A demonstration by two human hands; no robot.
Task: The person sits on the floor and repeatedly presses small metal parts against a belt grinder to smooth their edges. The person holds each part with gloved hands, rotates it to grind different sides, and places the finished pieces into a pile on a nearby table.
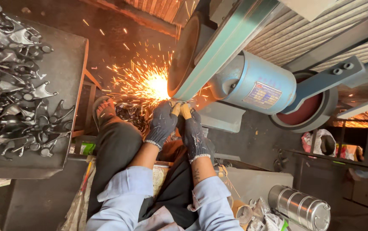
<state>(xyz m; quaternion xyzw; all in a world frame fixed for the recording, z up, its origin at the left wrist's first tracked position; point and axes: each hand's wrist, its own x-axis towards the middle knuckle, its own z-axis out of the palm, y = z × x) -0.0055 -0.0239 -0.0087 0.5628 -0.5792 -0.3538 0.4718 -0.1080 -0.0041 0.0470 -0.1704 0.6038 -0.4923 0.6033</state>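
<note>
At the lower edge of the grinding wheel (183,55), I am seeing both gloved hands pressed together, fingers curled tight around a small workpiece (179,104). The left hand (163,123) is gripping it from one side, the right hand (193,130) from the other. The workpiece itself is mostly hiding behind fingertips and spark glare (149,83), so I cannot tell its shape. It is sitting just past the fingertips, touching the wheel. Left of the wheel, a tray (60,64) is holding forged metal parts (13,85).
</note>
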